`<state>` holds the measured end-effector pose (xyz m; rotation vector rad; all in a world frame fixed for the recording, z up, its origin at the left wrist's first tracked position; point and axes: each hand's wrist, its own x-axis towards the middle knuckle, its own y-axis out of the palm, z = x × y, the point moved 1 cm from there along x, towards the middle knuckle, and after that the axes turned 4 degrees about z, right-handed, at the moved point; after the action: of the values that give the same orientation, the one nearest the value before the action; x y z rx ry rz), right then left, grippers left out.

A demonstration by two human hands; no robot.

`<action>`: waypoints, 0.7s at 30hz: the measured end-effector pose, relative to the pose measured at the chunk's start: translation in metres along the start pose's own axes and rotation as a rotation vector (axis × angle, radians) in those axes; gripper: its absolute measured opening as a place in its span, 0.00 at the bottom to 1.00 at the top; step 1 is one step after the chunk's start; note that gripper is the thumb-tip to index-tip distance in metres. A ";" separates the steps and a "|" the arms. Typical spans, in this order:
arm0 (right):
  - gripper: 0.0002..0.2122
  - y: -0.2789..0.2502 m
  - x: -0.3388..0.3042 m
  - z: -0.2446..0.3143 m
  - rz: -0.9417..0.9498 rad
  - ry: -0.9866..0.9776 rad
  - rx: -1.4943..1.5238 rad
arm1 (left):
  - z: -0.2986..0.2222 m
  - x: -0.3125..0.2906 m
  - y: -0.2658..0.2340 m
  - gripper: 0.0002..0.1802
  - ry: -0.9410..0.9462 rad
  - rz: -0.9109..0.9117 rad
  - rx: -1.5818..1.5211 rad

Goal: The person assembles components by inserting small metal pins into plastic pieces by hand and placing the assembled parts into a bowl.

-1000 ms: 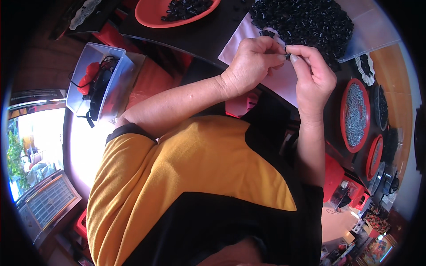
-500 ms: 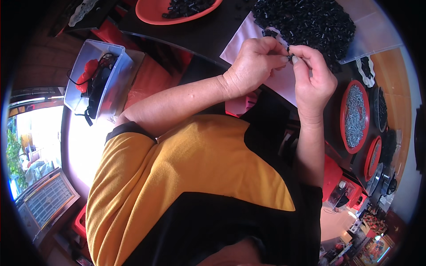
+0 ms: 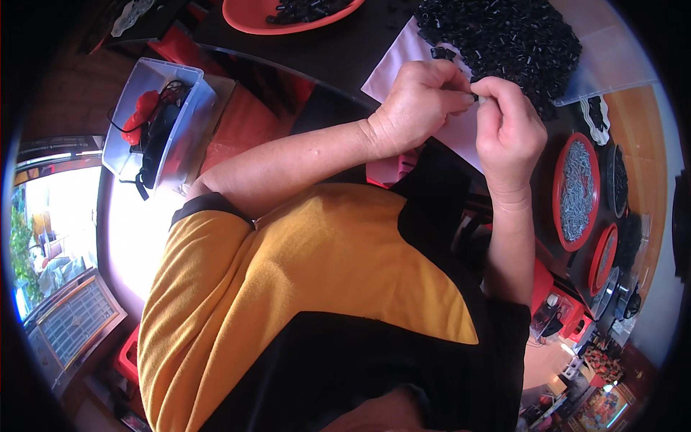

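My left hand (image 3: 421,102) and my right hand (image 3: 509,135) meet fingertip to fingertip over a pale sheet (image 3: 392,70). Pinched between them is a small black part (image 3: 474,98), mostly covered by the fingers; its exact kind is too small to make out. Both hands are closed on it. Just beyond the fingers lies a large heap of small black plastic pieces (image 3: 504,47). A few loose black pieces (image 3: 443,53) sit on the sheet beside my left fingers.
A red bowl (image 3: 237,21) of black pieces stands far left on the dark table (image 3: 317,54). To the right are a red dish of silver screws (image 3: 576,191), a smaller red dish (image 3: 603,259) and a clear tray (image 3: 612,68). A translucent bin (image 3: 155,119) is at left.
My right fingers have curled further in, with the thumb more bent. The small black part is more covered than before. Both hands stay in nearly the same place.
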<state>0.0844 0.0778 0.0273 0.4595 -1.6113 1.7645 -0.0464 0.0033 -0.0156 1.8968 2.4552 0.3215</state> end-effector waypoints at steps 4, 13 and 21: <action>0.10 0.004 -0.006 -0.003 -0.089 0.342 0.460 | -0.002 -0.001 0.000 0.07 -0.048 0.013 -0.029; 0.10 0.003 -0.007 0.006 -0.055 0.314 0.318 | -0.002 0.001 -0.004 0.07 -0.076 0.022 -0.015; 0.13 0.007 0.001 -0.002 -0.078 -0.021 0.069 | -0.001 0.003 0.000 0.04 -0.009 -0.025 -0.017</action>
<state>0.0785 0.0797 0.0227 0.5677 -1.5302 1.7657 -0.0478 0.0055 -0.0140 1.8557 2.4605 0.3315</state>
